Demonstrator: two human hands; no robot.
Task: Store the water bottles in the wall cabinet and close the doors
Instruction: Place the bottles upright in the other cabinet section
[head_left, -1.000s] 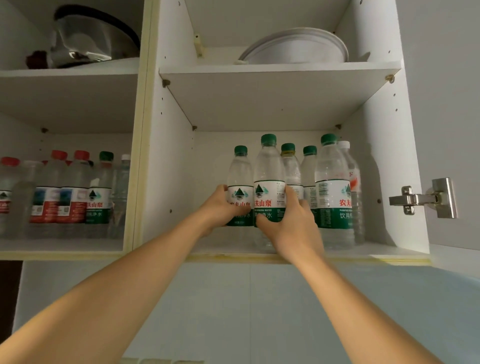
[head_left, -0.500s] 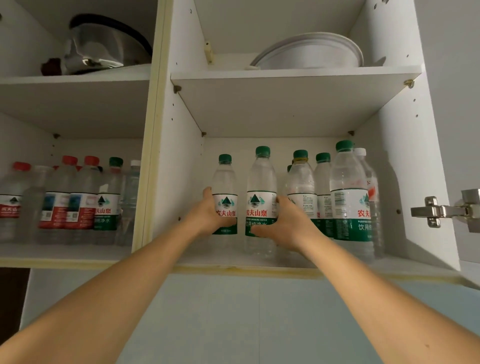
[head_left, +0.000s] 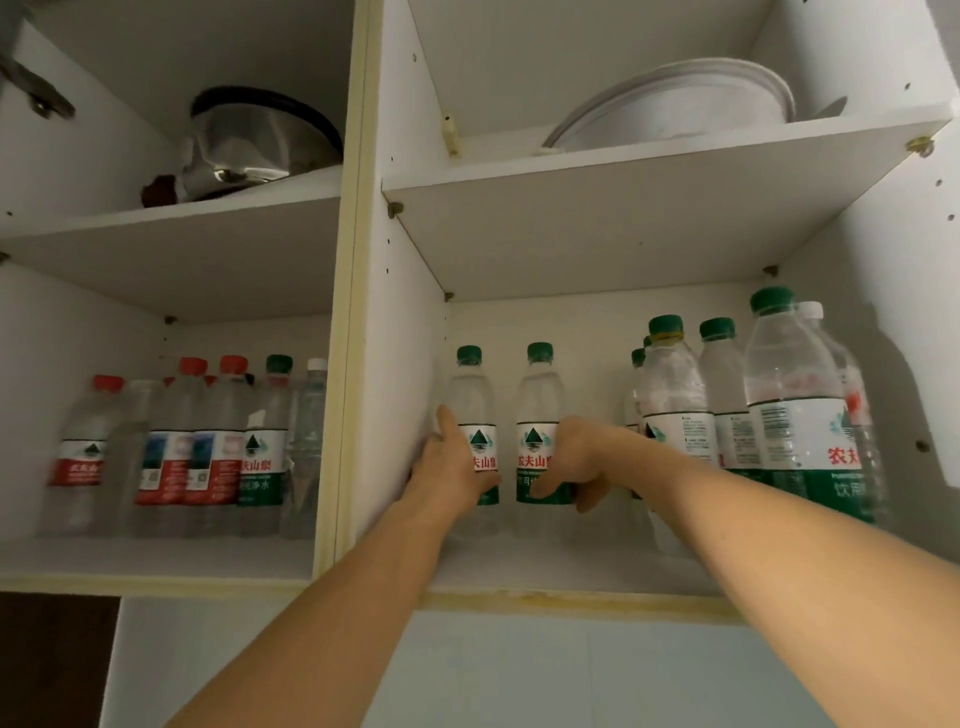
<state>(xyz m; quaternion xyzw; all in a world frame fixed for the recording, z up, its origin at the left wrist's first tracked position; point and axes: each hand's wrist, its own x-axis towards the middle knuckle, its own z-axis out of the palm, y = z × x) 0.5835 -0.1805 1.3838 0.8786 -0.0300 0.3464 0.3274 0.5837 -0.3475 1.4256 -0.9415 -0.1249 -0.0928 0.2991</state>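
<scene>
- The two bottles in hand have moved since a second ago: they were at the front beside the right-hand group, and now they stand deep in the right compartment's lower shelf (head_left: 571, 571), near its left wall, apart from that group.
- The left hand (head_left: 449, 480) wraps the left bottle (head_left: 474, 400) at its label, thumb up along the wall side.
- The right hand (head_left: 576, 462) curls round the second bottle (head_left: 539, 400) at its label; both hands are closed on their bottles and both bottles stand upright.
- I judge this pair nearly placed; letting go and shutting the doors is what is left.
- Count, right compartment: two held bottles plus a right-hand group (head_left: 727, 415) of about six, some hidden behind others.
- Count, left compartment (head_left: 156, 561): roughly seven bottles showing, mostly red caps, one green, one white; the back row is unclear.
- Upper shelves: one metal pot (head_left: 260, 145) on the left, one white bowl (head_left: 685, 111) on the right.
- No door shows in view.
</scene>
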